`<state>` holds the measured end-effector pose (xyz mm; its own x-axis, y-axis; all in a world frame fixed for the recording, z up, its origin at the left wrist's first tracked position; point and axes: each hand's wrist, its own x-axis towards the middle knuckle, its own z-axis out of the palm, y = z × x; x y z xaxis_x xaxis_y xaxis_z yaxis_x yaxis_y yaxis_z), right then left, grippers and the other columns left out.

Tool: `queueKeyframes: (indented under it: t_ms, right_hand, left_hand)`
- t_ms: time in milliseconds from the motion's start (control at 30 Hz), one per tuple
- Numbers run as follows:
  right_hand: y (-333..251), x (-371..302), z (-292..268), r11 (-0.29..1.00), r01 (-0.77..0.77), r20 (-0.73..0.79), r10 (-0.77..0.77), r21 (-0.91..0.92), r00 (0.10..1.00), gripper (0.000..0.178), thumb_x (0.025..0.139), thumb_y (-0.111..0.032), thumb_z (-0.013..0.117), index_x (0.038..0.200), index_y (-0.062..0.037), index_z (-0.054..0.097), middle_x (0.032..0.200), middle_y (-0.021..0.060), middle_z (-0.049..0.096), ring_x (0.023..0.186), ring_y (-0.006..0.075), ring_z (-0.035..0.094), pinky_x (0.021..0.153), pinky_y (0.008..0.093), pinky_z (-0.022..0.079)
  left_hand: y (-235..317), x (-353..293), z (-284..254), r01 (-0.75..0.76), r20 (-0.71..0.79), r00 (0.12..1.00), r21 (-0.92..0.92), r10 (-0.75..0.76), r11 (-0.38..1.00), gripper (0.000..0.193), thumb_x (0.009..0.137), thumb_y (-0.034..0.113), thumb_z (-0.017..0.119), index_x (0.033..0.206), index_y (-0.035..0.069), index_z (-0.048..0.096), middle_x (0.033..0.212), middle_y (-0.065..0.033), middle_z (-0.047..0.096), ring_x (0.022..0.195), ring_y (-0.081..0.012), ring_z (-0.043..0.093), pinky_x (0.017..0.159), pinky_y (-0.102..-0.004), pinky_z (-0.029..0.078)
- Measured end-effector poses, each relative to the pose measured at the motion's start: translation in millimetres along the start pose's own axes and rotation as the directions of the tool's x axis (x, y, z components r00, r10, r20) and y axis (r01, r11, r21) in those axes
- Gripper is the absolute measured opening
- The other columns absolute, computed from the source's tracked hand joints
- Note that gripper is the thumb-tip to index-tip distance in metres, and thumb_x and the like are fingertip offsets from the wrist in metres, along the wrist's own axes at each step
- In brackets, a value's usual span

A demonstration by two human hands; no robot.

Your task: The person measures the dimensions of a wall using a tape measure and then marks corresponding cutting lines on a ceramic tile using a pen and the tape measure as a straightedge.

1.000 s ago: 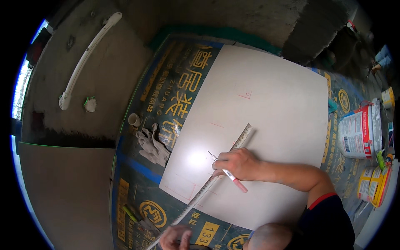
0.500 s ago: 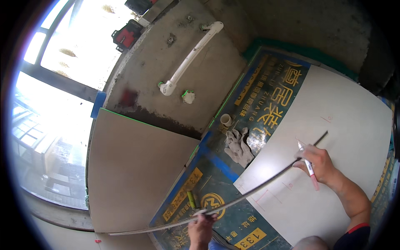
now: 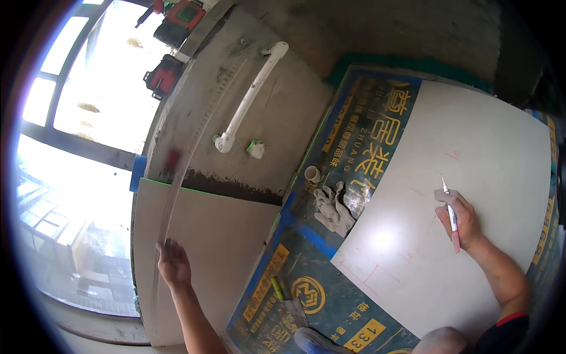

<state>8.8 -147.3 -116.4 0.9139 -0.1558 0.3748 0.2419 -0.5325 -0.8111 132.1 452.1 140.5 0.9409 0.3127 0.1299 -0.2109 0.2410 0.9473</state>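
Note:
My left hand (image 3: 174, 265) is closed on a long thin ruler (image 3: 190, 158), blurred by motion. The ruler stands steeply along the wall, over the pale tile (image 3: 218, 236) fixed there and the bare cement above it. My right hand (image 3: 463, 224) has its fingers closed on a white and red marker pen (image 3: 452, 213), its tip pointing away from me. It is over a large pale tile (image 3: 501, 147) lying on the floor covering. Several red pencil-thin marks and short lines show on this tile's surface.
A white pipe (image 3: 250, 100) runs across the cement wall. Red and black devices (image 3: 163, 76) stand on the ledge by the window. Grey gloves (image 3: 335, 211), a short white pipe piece (image 3: 312, 173) and a green-handled trowel (image 3: 293, 308) lie on the green printed floor covering (image 3: 348, 289).
My left hand has lifted the ruler off the floor tile and swung it left, up against the wall. My right hand has let go of the ruler, keeping the pen, now tipped away.

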Motion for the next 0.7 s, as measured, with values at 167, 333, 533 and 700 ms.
queueKeyframes:
  t_ms: [167, 333, 533, 700]
  right_hand:
    - [16.8, -17.3, -3.4, 0.999, -0.016, -0.018, 0.015, -0.042, 1.000, 0.029, 0.082, 0.000, 0.067, 0.109, -0.0029, 0.059, 0.103, 0.0152, 0.064, 0.078, 0.0309, 0.064, 0.070, 0.0360, 0.054]
    - [28.9, -29.4, -4.5, 0.999, -0.010, -0.015, 0.009, -0.049, 1.000, 0.027, 0.081, 0.000, 0.068, 0.107, -0.0033, 0.060, 0.102, 0.0153, 0.064, 0.083, 0.0322, 0.065, 0.071, 0.0362, 0.054]
    - [27.2, -26.8, -7.8, 0.999, -0.035, 0.056, 0.033, 0.022, 0.998, 0.029, 0.078, 0.002, 0.070, 0.105, -0.0036, 0.060, 0.101, 0.0142, 0.065, 0.085, 0.0318, 0.066, 0.072, 0.0365, 0.055]
    - [32.9, -33.6, -6.4, 0.996, -0.040, 0.111, 0.031, 0.081, 0.993, 0.029, 0.076, 0.003, 0.071, 0.102, -0.0033, 0.061, 0.099, 0.0134, 0.065, 0.086, 0.0322, 0.066, 0.074, 0.0368, 0.056]
  left_hand:
    - [-27.4, 72.6, 30.2, 0.182, -0.147, 0.972, -0.030, -0.184, 0.983, 0.031, 0.096, 0.038, 0.059, 0.113, 0.013, 0.061, 0.108, -0.0004, 0.063, 0.105, -0.0176, 0.056, 0.093, -0.0387, 0.042]
    - [-44.0, 98.8, 75.5, 0.219, -0.372, 0.912, 0.083, -0.174, 0.972, 0.029, 0.094, 0.042, 0.061, 0.111, 0.018, 0.062, 0.103, 0.0055, 0.062, 0.106, -0.0144, 0.053, 0.098, -0.0402, 0.034]
    - [-48.0, 141.4, 27.7, 0.223, -0.204, 0.962, 0.211, -0.180, 0.952, 0.028, 0.091, 0.046, 0.063, 0.085, 0.019, 0.062, 0.067, 0.0093, 0.050, 0.069, -0.0091, 0.052, 0.079, -0.0346, 0.043]
    - [-53.7, 147.4, 39.3, 0.226, -0.439, 0.884, 0.099, -0.162, 0.969, 0.029, 0.088, 0.048, 0.065, 0.084, 0.020, 0.063, 0.068, 0.0083, 0.052, 0.063, -0.0095, 0.053, 0.060, -0.0280, 0.044]
